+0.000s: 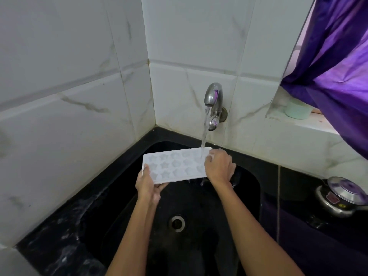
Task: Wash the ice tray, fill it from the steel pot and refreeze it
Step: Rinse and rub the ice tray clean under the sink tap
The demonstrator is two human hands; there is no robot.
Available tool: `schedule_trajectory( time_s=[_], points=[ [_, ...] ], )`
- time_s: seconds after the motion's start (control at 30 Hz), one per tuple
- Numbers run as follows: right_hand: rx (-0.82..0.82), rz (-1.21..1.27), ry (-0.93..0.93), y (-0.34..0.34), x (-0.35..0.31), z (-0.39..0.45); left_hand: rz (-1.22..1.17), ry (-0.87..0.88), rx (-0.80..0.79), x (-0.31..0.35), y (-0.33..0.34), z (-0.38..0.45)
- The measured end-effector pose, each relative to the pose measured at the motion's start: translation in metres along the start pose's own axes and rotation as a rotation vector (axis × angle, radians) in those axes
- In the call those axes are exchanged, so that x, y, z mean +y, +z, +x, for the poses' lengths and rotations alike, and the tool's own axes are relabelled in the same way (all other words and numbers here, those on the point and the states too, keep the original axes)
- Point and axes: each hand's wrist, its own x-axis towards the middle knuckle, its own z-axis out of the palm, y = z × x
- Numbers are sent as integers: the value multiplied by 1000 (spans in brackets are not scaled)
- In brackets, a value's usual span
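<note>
A white ice tray (175, 165) with star-shaped cups is held level over the black sink (249, 188). My left hand (148, 184) grips its near left corner, thumb on top. My right hand (220, 166) holds its right end, fingers over the edge. Water runs from the steel tap (214, 98) onto the tray's far right cups and drips off the tray's front edge into the basin. The steel pot (342, 198) with its lid on stands on the black counter at the right.
The sink drain (176, 223) lies below the tray. White tiled walls meet in a corner behind the sink. A purple curtain (338, 62) hangs at the upper right over a ledge with a pale green cup (297, 110). The black counter (59, 246) on the left is wet.
</note>
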Motion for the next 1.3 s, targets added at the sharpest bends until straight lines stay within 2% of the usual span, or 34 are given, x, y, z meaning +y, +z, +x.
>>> schedule_trajectory(
  time_s=[0.13, 0.27, 0.4, 0.57, 0.77, 0.87, 1.03, 1.1, 1.23, 1.3],
  points=[
    [36, 248, 35, -13, -9, 30, 22, -37, -19, -12, 17, 2],
    [-71, 554, 157, -24, -28, 62, 29, -74, -36, -27, 31, -2],
    [-171, 682, 281, -17, -40, 95, 49, -105, -62, -39, 43, -6],
    [-207, 854, 423, -9, -39, 115, 58, -105, -99, -46, 51, -10],
    [-349, 1433, 605, -3, -25, 117, 43, -97, -91, -44, 51, -11],
    [-368, 1587, 649, -2, -22, 114, 42, -92, -91, -43, 50, -15],
    [-438, 1488, 623, -11, -23, 113, 40, -80, -86, -39, 42, -24],
    [-464, 1367, 616, -17, -21, 109, 51, -68, -80, -37, 36, -28],
    [-346, 737, 423, -34, -10, 83, 64, -51, -53, -32, 19, -40],
    [-299, 541, 294, -47, 0, 65, 55, -52, -36, -31, 10, -47]
  ],
)
